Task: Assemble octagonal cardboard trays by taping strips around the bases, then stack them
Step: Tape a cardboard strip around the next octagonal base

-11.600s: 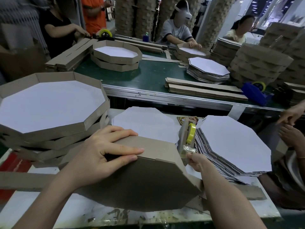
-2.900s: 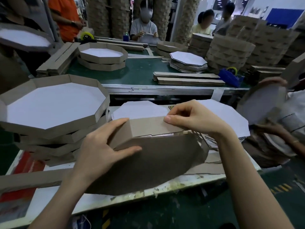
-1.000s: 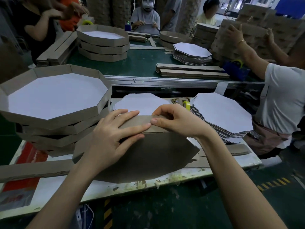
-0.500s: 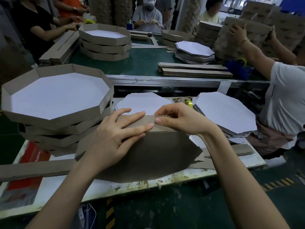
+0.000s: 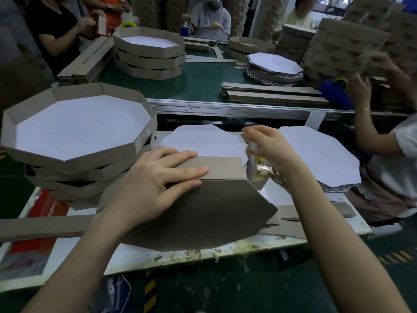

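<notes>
- Tray work sits at the near edge of the white worktable (image 5: 135,258): an octagonal tray (image 5: 203,218) lies tilted with its brown underside up, and a cardboard strip (image 5: 222,167) is folded along its far edges.
- The left hand (image 5: 155,184) lies flat over the seam, with straight fingers pressing the strip against the tray's base.
- The right hand (image 5: 268,150) is curled round a tape dispenser (image 5: 259,176), blurred and with a yellowish roll, held just beside the tray's far right corner.
- A stack of finished trays (image 5: 79,163) stands to the left, white insides up, touching the tray in hand.
- A pile of flat octagonal bases (image 5: 316,159) lies to the right, and a single base (image 5: 203,138) lies behind the strip.
- A loose strip (image 5: 40,227) lies across the table's left side, over a red sheet (image 5: 47,208) whose white print is too blurred to read.
- Small dark handwriting marks the metal rail (image 5: 225,108) of the green conveyor belt (image 5: 198,80); it cannot be read.
- On the belt are more trays, strips and a blue tape dispenser (image 5: 336,94).
</notes>
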A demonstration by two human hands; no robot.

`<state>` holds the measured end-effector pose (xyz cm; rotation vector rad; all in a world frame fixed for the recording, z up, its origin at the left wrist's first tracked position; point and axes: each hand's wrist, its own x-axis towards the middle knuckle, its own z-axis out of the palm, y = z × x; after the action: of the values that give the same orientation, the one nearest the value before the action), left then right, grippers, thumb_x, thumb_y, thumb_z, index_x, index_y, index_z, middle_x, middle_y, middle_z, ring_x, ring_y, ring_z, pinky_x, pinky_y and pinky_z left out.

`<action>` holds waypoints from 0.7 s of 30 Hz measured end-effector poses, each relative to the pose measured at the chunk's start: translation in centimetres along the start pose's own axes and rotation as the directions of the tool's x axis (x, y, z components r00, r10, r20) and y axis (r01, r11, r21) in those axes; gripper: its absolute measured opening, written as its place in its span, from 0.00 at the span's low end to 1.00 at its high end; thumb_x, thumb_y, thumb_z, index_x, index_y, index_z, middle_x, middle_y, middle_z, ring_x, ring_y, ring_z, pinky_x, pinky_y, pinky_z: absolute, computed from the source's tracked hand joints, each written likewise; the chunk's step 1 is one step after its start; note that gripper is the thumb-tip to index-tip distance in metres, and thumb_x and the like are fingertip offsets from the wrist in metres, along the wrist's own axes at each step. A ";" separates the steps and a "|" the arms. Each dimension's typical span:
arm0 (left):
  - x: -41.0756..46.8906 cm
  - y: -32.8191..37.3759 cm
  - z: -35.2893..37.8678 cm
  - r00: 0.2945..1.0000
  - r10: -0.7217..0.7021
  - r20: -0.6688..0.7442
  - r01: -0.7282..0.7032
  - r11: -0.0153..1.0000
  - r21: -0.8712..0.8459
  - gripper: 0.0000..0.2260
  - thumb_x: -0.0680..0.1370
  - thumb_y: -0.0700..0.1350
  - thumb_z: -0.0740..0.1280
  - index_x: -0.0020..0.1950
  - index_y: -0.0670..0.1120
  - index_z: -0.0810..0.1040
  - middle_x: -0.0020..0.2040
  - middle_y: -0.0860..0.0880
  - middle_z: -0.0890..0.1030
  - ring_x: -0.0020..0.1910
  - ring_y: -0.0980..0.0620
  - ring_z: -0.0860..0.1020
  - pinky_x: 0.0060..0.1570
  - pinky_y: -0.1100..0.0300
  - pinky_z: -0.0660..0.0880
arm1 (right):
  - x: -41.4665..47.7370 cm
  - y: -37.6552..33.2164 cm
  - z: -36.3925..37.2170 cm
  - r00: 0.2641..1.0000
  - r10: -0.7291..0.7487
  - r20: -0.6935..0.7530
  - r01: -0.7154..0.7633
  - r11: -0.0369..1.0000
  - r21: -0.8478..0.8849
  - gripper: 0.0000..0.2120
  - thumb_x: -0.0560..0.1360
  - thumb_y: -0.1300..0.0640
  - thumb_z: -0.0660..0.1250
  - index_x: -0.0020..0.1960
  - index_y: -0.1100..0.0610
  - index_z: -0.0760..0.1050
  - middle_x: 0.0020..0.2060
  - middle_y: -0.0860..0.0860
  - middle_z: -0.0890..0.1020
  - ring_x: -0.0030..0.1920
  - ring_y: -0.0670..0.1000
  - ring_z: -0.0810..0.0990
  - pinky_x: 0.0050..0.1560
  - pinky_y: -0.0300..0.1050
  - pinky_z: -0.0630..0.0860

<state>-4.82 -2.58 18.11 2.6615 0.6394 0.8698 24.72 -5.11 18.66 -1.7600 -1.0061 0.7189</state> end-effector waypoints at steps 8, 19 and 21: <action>0.7 -0.1 0.0 0.995 -0.101 0.025 0.102 0.993 -0.063 0.15 0.76 0.59 0.60 0.61 0.63 0.77 0.66 0.58 0.75 0.69 0.54 0.69 0.66 0.50 0.65 | 8.3 12.3 -2.4 0.809 0.564 -0.165 -0.581 0.810 -0.083 0.10 0.80 0.67 0.58 0.59 0.68 0.72 0.53 0.63 0.77 0.54 0.63 0.80 0.51 0.58 0.81; 1.9 -0.2 0.2 0.982 -0.189 0.027 0.191 0.972 -0.136 0.16 0.73 0.60 0.63 0.59 0.62 0.79 0.65 0.63 0.75 0.67 0.63 0.68 0.64 0.59 0.65 | 12.6 16.6 -2.4 0.753 0.631 -0.188 -0.650 0.758 -0.054 0.11 0.78 0.66 0.64 0.60 0.67 0.72 0.53 0.63 0.80 0.53 0.62 0.82 0.56 0.61 0.79; 2.1 -0.1 0.3 0.979 -0.205 0.018 0.206 0.970 -0.133 0.17 0.73 0.61 0.62 0.59 0.62 0.80 0.65 0.63 0.75 0.66 0.64 0.68 0.63 0.63 0.64 | 12.9 16.6 -2.4 0.723 0.661 -0.202 -0.653 0.749 0.114 0.09 0.78 0.65 0.63 0.57 0.64 0.73 0.47 0.60 0.81 0.45 0.58 0.82 0.51 0.58 0.80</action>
<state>-3.19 -1.54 18.88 2.4257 0.8095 0.8178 38.12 1.64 3.78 -2.1264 -0.1701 0.9243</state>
